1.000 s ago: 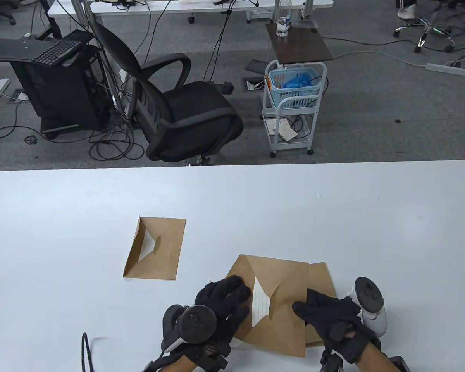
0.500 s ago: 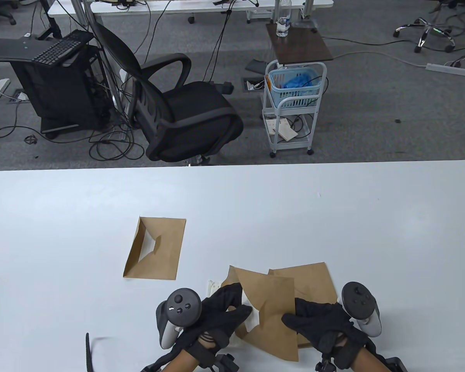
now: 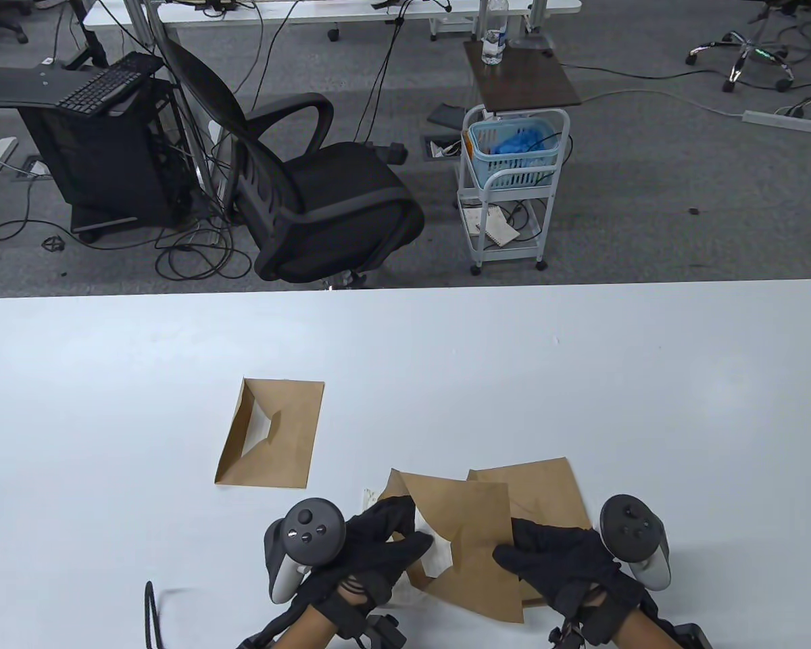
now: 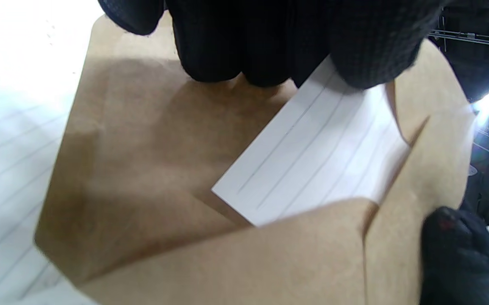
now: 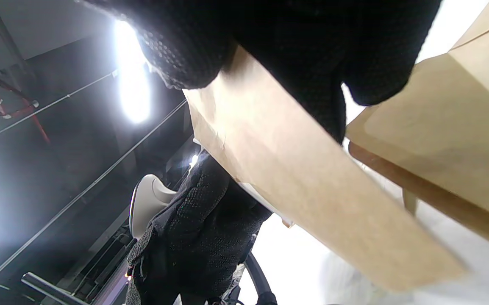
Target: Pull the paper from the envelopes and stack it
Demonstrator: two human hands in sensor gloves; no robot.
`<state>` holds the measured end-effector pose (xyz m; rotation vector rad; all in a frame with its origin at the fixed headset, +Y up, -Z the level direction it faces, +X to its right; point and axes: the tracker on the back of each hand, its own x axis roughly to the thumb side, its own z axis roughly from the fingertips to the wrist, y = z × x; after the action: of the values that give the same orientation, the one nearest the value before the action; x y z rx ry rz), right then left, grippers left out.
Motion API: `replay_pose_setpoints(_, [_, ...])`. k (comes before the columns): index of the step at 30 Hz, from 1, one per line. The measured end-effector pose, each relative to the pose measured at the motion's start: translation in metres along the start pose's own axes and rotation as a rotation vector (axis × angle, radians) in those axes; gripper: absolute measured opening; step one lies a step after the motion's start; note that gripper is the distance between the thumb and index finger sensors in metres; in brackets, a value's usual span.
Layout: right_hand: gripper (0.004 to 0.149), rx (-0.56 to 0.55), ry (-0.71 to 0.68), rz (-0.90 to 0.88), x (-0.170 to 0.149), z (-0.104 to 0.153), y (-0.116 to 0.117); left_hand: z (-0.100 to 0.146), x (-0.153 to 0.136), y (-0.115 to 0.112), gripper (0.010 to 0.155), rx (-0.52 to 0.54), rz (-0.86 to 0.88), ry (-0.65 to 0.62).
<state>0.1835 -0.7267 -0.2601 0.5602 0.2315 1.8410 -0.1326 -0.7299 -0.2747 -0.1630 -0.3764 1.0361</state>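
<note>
Near the white worktop (image 3: 108, 378) front edge, we pinch the thin, floppy white lined paper (image 4: 312, 165) with our left hand (image 3: 378, 541) while our right hand (image 3: 554, 554) grips the light brown kraft envelope (image 3: 473, 534), best held by its edge.

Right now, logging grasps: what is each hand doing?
Left hand: pinches the lined paper.
Right hand: grips the envelope.

Black knit gloves cover both hands (image 3: 378, 541), each strapped with a grey-and-black tracker (image 3: 304, 541).
</note>
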Motion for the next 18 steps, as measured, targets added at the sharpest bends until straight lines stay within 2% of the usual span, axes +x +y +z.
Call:
replay_pose_setpoints(8, [0.044,-0.068,0.001,-0.014,-0.001,0.005,-0.018,0.000,-0.013,0.023,0.035,0.025,-0.061,0.073])
replay_pose_setpoints(13, [0.044,-0.171,-0.005,-0.021,-0.002,0.011,-0.044,0.001,-0.025,0.048,0.036,0.157,-0.115,0.126])
replay_pose_setpoints(18, [0.044,-0.307,0.003,-0.058,-0.006,0.022,-0.075,0.003,-0.037,0.070,0.036,0.219,-0.149,0.191])
